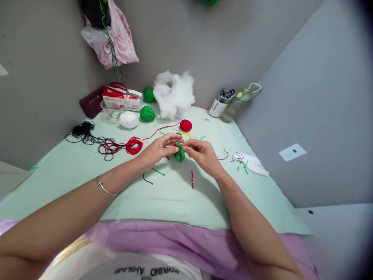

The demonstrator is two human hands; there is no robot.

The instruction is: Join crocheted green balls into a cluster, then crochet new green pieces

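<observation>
Green crochet piece (180, 154) pinched between our two hands at the middle of the frame.

We held it just above the mint cloth (145, 202), our left hand (159, 149) closing thumb and fingers on its left side and our right hand (202, 153) clamped on its top right, the fingertips of both nearly meeting. A silver bracelet (104, 188) sat on our left wrist. Behind the hands lay a red ball (185, 125) and a yellow hook (186, 134); further up were a green yarn ball (147, 113), a white yarn ball (128, 119) and white stuffing (174, 93). Tangled red yarn (134, 146) and black cord (84, 130) lay at middle left, a bottle (240, 102) at upper right.
</observation>
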